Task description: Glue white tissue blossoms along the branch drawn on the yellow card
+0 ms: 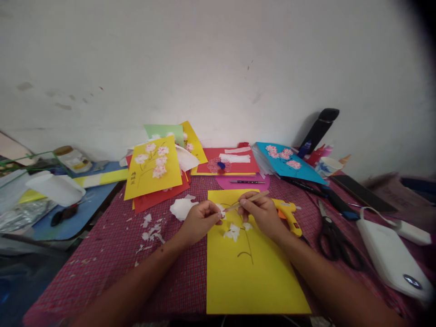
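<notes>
My left hand (200,220) pinches a small white paper piece (220,210) above a yellow card (248,288). In my right hand (261,212) is a thin wooden stick (235,206), its tip at or very near the white piece; whether they touch I cannot tell. On the card, a white paper flower (232,233) and a smaller white petal piece (247,225) sit beside a drawn dark stem (250,243). Crumpled white paper (182,208) lies left of the card, with torn scraps (153,232) nearby.
A yellow glue gun (289,213) and black scissors (335,243) lie right of the card, with a white power bank (391,259) beyond. Flower cards in yellow (148,170) and blue (279,165) stand behind. A paper cup (327,167) and paint bottles (316,154) are at back right.
</notes>
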Motion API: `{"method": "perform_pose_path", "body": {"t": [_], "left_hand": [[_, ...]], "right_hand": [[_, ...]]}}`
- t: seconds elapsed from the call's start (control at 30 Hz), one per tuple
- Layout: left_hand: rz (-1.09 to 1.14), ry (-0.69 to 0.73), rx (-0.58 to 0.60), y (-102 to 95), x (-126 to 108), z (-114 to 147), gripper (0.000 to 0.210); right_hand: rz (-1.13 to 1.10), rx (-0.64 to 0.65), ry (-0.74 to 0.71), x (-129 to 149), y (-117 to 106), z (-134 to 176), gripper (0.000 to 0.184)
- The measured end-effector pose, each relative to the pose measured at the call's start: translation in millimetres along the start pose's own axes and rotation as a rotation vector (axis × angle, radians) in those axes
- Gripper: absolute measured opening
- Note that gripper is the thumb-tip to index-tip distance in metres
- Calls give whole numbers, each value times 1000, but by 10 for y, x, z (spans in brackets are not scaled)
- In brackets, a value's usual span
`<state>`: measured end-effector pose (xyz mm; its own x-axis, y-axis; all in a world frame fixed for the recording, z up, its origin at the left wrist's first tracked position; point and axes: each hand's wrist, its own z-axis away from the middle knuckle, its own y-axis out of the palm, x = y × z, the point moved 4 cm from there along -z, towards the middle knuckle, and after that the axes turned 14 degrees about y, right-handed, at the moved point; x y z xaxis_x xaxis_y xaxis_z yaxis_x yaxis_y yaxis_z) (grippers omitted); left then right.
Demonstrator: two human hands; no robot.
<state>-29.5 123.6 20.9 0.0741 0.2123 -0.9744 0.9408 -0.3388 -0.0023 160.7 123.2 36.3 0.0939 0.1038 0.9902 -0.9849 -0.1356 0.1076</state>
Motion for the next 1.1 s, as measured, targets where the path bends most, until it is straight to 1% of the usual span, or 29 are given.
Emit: {"method": "perform_pose_path", "body": {"t": [0.13,0.23,0.33,0.4,0.47,0.53,0.67,0.73,0.8,0.83,0.97,1.03,1.1], "left_hand": [[-15,11,19,-20,38,-4,19],[-96,43,83,-9,38,16,13],[-258,103,212,55,-14,65,7],[-357,155,332,123,-64,105,12],[-434,209,415,173,-116,135,21],[-487,266,420,186,-168,142,26],[-499,327,325,128,-259,110,25],[-524,333,286,59,-310,77,22],[-585,336,256,-56,-375,30,19],[-631,340,230,-139,-412,1,17],[-820,272,153,-552,-481,-120,17],[-963,253,190,-721,-459,-155,17],[-1086,231,259,-833,-403,-161,19]], "right_hand": [[-57,-83,-48,41,-87,7,19],[-152,-149,-68,69,-156,1,15],[-205,-158,-64,80,-174,-10,13],[-202,-151,-53,78,-165,-11,13],[-192,-146,-43,71,-157,-9,13],[-188,-147,-43,60,-156,-6,14],[-178,-140,-51,37,-159,-14,13],[-169,-123,-52,32,-152,-21,13],[-168,-108,-53,30,-144,-26,13],[-166,-102,-53,29,-140,-27,12],[-142,-90,-55,26,-132,-25,13],[-130,-84,-57,27,-131,-19,13],[-121,-83,-56,31,-132,-13,14]]}}
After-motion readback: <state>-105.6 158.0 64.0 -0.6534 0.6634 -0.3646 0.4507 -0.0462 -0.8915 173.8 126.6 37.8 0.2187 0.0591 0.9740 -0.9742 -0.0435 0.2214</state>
